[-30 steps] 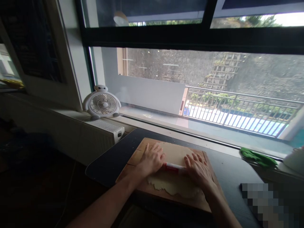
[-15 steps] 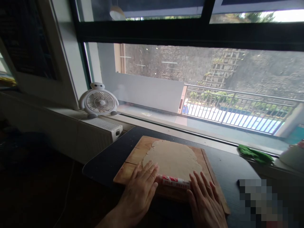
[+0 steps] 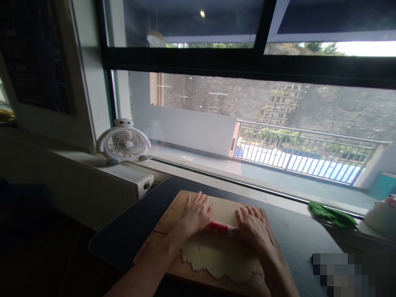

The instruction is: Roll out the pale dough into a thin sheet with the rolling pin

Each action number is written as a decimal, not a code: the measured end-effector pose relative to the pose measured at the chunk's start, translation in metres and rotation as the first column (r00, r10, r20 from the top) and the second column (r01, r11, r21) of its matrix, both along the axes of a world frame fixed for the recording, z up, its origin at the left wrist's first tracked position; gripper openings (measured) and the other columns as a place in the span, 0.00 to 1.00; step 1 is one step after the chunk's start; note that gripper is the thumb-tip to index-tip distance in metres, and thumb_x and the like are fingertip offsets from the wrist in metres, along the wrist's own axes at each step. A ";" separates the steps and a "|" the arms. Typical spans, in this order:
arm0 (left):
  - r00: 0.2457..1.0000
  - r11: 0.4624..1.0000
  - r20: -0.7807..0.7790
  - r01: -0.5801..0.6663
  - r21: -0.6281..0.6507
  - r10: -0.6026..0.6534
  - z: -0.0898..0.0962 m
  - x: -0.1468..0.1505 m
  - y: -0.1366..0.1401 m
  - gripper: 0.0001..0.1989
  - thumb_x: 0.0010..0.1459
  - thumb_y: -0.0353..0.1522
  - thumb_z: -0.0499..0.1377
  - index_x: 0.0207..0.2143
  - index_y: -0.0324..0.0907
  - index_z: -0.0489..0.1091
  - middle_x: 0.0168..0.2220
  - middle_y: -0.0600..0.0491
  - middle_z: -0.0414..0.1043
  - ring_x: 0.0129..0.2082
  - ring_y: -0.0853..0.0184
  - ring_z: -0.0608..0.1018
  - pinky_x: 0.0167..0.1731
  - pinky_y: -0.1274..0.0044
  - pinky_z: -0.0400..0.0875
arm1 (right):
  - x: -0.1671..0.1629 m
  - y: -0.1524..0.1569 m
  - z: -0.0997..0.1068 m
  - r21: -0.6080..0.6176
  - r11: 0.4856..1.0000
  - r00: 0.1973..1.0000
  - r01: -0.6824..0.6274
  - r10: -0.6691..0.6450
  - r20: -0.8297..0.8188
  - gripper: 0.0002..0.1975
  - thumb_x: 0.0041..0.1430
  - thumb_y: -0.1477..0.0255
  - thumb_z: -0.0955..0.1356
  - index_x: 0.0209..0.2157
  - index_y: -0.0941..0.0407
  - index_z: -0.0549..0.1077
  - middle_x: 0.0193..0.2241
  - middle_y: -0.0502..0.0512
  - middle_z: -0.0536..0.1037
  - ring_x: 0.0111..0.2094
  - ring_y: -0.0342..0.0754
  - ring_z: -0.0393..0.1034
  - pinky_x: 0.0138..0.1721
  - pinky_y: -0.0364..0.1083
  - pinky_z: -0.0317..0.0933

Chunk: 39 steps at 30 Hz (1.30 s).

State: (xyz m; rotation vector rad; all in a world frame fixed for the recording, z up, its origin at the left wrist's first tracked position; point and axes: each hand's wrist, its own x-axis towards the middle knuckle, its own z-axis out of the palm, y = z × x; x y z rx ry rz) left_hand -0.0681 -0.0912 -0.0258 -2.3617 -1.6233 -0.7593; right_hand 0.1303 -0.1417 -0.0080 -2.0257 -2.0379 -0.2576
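A rolling pin with a red and white label (image 3: 220,228) lies across a sheet of pale dough (image 3: 221,253). My left hand (image 3: 198,212) rests on the pin's left end, fingers stretched forward and palm down. On the right end lies my right hand (image 3: 250,222), its fingers likewise extended and slightly apart. Both palms press from above and hide the pin's ends. The dough is thin with a ragged near edge, and it spreads over a wooden board (image 3: 168,214). Part of the dough lies beyond the pin, part on the near side.
The board sits on a dark table (image 3: 123,229) by a window. A white fan (image 3: 127,144) stands at the left, on the sill side. A green cloth (image 3: 332,215) and a white rounded object (image 3: 379,218) are at the right. A blurred-out patch covers the lower right.
Both hands have moved forward with the rolling pin, from the dough's near edge to its farther part. More dough now shows on the near side. The view has tilted up slightly.
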 end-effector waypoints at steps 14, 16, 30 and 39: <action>0.990 0.989 -0.053 0.135 0.058 -0.132 -0.011 -0.031 -0.096 0.18 0.64 0.34 0.47 0.55 0.48 0.63 0.54 0.53 0.67 0.57 0.59 0.63 0.57 0.57 0.50 | 0.007 -0.086 -0.041 0.288 0.948 0.986 -0.137 0.104 0.127 0.17 0.64 0.65 0.57 0.49 0.53 0.69 0.49 0.50 0.73 0.56 0.53 0.59 0.54 0.53 0.51; 0.992 0.989 -0.029 0.127 0.074 -0.125 -0.012 -0.030 -0.099 0.16 0.63 0.33 0.47 0.51 0.49 0.66 0.50 0.53 0.70 0.52 0.62 0.68 0.58 0.58 0.49 | 0.008 -0.086 -0.047 0.346 0.925 0.982 -0.159 0.111 0.153 0.15 0.63 0.65 0.58 0.46 0.52 0.70 0.47 0.49 0.74 0.53 0.52 0.62 0.53 0.52 0.51; 0.982 0.974 -0.111 0.167 0.152 -0.151 -0.033 -0.042 -0.129 0.21 0.61 0.32 0.50 0.57 0.51 0.59 0.51 0.52 0.66 0.51 0.62 0.66 0.57 0.61 0.48 | -0.006 -0.117 -0.066 0.496 0.853 0.985 -0.162 0.108 0.136 0.19 0.62 0.63 0.59 0.51 0.55 0.65 0.48 0.55 0.72 0.52 0.53 0.62 0.55 0.55 0.46; 0.985 0.982 -0.039 0.170 0.087 -0.167 -0.028 -0.032 -0.128 0.19 0.63 0.32 0.48 0.55 0.50 0.61 0.49 0.52 0.67 0.50 0.62 0.67 0.56 0.60 0.48 | -0.014 -0.119 -0.061 0.412 0.909 0.998 -0.057 0.059 0.008 0.16 0.62 0.65 0.59 0.50 0.53 0.66 0.49 0.55 0.71 0.52 0.54 0.61 0.55 0.57 0.47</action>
